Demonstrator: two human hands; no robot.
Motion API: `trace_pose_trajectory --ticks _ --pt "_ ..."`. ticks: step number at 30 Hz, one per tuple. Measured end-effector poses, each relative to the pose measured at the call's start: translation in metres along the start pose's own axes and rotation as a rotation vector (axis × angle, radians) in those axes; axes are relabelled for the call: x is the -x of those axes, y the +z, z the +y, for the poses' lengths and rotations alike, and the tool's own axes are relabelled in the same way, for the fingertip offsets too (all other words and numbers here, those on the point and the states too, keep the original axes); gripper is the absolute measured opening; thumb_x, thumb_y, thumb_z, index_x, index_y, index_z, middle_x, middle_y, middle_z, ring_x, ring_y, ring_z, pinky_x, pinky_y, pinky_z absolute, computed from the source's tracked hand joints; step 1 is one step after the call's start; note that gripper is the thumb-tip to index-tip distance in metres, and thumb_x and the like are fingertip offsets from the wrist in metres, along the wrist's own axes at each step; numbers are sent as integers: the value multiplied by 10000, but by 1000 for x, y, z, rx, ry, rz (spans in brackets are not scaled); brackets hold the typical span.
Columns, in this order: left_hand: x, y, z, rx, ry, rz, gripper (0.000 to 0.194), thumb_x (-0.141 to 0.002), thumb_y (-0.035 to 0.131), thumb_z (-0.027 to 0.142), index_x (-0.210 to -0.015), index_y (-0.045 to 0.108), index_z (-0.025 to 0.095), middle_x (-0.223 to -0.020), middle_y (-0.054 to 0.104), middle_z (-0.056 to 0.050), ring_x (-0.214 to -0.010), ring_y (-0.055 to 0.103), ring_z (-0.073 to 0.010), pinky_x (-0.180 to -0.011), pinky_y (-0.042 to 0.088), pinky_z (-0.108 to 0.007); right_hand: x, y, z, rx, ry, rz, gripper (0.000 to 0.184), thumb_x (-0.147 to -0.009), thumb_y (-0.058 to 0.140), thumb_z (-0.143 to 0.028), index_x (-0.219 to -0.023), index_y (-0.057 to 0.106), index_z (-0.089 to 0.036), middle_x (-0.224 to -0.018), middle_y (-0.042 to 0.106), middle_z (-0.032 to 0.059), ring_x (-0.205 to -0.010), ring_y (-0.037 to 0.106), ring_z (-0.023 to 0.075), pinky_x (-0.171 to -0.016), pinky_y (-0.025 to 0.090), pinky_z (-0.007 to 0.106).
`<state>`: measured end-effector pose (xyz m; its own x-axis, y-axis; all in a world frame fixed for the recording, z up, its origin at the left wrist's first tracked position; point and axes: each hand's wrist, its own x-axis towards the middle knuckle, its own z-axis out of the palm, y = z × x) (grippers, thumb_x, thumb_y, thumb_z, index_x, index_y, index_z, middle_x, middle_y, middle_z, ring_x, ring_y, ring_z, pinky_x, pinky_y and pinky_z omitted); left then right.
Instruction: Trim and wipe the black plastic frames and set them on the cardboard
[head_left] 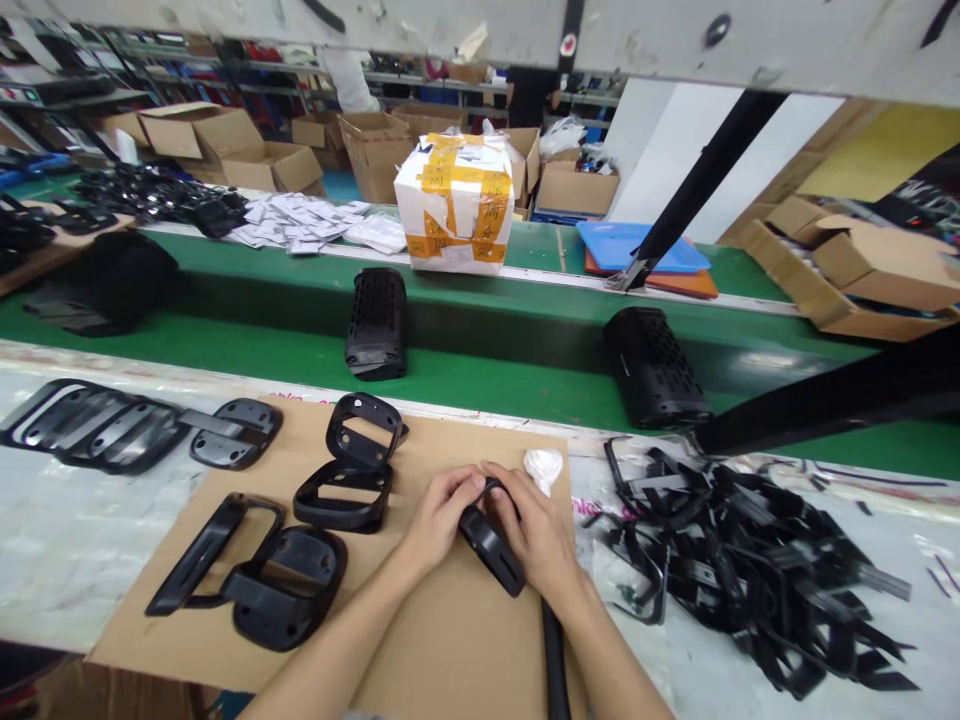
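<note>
Over the brown cardboard sheet (442, 640), my left hand (448, 510) and my right hand (534, 525) are both closed on one black plastic frame part (491, 550). It is tilted, and my fingers hide its far end. Beside my right forearm lies a long black handle (553, 650), its far end wrapped in white (543, 468). Left of my hands, on the cardboard, are two stacked black plastic frames (345, 495). Nearer me rest a rectangular black frame (217, 550) and a rounded black plate (289, 590).
A tangled heap of black plastic strips (750, 560) lies to the right. Several black plates (97, 425) line up at the left. On the green conveyor belt (487, 375) stand perforated black housings (377, 322). A taped white box (455, 205) and a slanting black post (705, 190) are beyond.
</note>
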<state>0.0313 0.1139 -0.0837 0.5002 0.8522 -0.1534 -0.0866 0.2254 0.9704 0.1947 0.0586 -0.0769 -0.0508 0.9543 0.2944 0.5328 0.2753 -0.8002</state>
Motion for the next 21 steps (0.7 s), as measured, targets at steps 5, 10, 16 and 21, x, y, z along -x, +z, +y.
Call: trace_pose_trajectory --ticks 5,10,16,21 --pt "-1 0 0 17 -16 -11 458 -984 581 566 -727 557 188 -681 534 12 -661 509 -166 -663 386 -294 1 1 0 28 13 -2 331 -1114 444 -223 -1378 645 -217 -1171 765 98 -1079 748 242 -951 596 345" --pt "-2 1 5 -85 -13 6 443 -989 539 550 -710 492 209 -691 472 21 -695 452 -167 -678 364 -294 2 4 -1 47 84 90 279 -1101 476 -244 -1183 736 -182 -1069 810 96 -958 782 249 -899 603 331" --pt "0 -1 9 -176 -1 -25 410 -1029 463 513 -739 425 225 -732 415 28 -727 412 -171 -702 347 -298 0 3 -4 21 115 121 276 -1082 516 -257 -1061 786 -208 -947 822 65 -832 789 235 -799 606 298" --pt "1 -1 8 -124 27 -17 440 -1031 516 548 -755 498 205 -750 478 17 -759 459 -174 -733 368 -292 -1 3 3 -30 145 130 255 -1080 559 -328 -1101 790 -221 -1009 831 62 -897 794 240 -876 616 318"
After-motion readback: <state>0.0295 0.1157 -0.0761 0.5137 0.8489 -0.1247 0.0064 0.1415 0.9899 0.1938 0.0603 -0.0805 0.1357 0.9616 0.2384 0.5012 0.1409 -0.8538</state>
